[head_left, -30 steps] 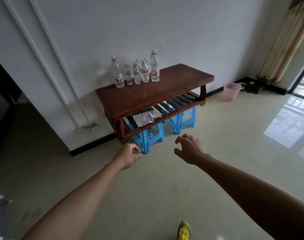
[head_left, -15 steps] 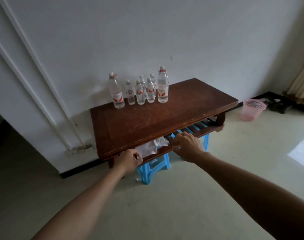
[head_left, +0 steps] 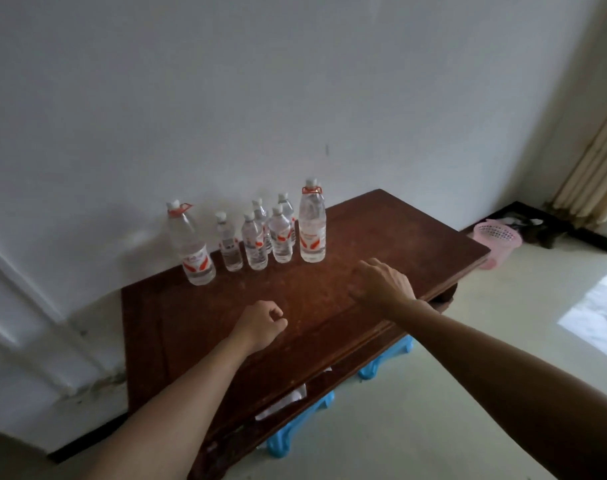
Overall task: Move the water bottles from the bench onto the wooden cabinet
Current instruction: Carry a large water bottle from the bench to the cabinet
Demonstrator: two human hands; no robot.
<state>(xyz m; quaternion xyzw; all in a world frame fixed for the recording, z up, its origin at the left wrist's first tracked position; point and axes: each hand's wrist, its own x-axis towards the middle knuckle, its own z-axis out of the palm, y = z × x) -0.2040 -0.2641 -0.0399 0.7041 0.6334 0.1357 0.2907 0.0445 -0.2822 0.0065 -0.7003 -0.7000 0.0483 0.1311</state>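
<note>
Wooden bench (head_left: 381,230), rear water bottles (head_left: 286,205) half hidden, left hand (head_left: 260,325) fisted, right hand (head_left: 381,285) relaxed

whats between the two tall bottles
Five small bottles stand between the left tall bottle and the right tall bottle, seen in the head view.

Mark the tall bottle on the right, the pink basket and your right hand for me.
tall right bottle (head_left: 311,237), head view, on its red-and-white label.
pink basket (head_left: 502,252), head view, on its outer wall.
right hand (head_left: 381,285), head view, on the back of the hand.
</note>
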